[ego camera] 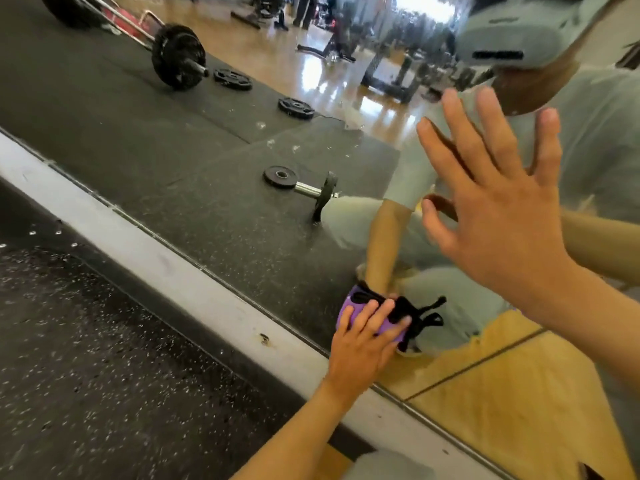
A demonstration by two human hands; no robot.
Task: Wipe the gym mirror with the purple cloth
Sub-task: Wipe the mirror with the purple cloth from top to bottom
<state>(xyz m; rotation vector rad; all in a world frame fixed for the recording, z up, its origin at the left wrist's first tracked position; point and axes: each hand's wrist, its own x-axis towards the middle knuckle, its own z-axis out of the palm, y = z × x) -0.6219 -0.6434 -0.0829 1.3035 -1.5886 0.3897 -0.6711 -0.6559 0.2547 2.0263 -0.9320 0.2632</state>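
The gym mirror (194, 143) fills the upper part of the view, tilted, and carries streaks and droplets. Low on the glass, close to its bottom edge, sits the bunched purple cloth (349, 308) with black markings. My left hand (363, 341) lies on top of it with its fingers spread and presses it against the mirror. My right hand (498, 209) is raised at the upper right in front of the glass, fingers straight and fanned out, holding nothing. Whether it touches the mirror I cannot tell. Both arms are reflected in the glass.
A white ledge (166, 268) runs diagonally under the mirror. Below it lies speckled black rubber floor (86, 358). The mirror reflects a barbell (178, 57), loose weight plates (296, 108), a dumbbell (301, 187) and wooden floor with gym machines.
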